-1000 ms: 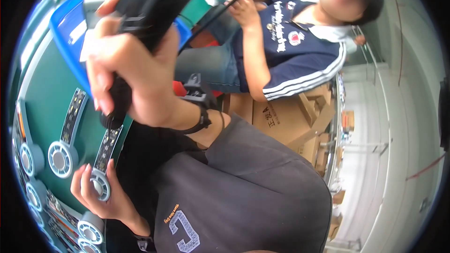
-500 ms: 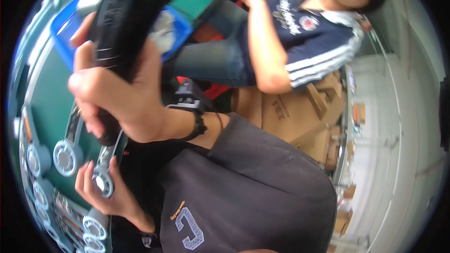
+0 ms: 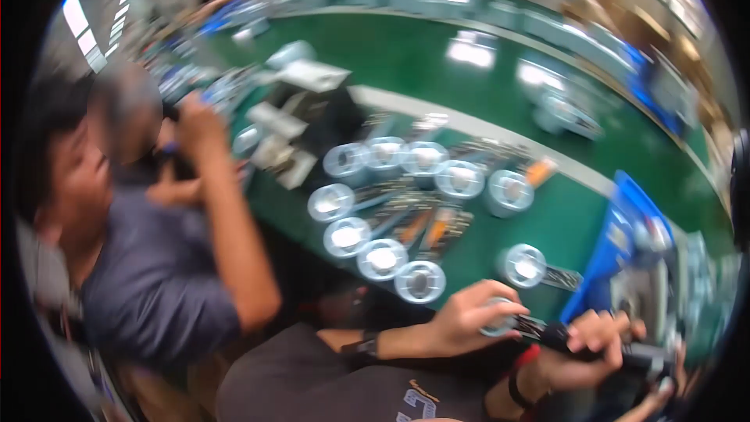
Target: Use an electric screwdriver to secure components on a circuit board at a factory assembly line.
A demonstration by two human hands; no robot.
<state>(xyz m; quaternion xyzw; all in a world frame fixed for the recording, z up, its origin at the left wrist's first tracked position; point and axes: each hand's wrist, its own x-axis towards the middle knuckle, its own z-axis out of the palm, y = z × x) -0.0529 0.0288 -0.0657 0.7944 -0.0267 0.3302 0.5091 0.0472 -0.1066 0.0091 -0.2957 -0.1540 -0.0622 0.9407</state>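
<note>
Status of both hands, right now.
Left hand: closed, holding a part by its round end.
Right hand: closed around a black tool, its end close to the part's strip.

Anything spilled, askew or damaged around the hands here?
Nothing plainly stands out. The left hand holds a round-headed part, the right hand a black tool; similar parts lie on the green table, with no visible spill. Blur could hide fine damage.

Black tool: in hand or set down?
In hand: the right hand wraps around the black tool, its end close to the dark strip.
</note>
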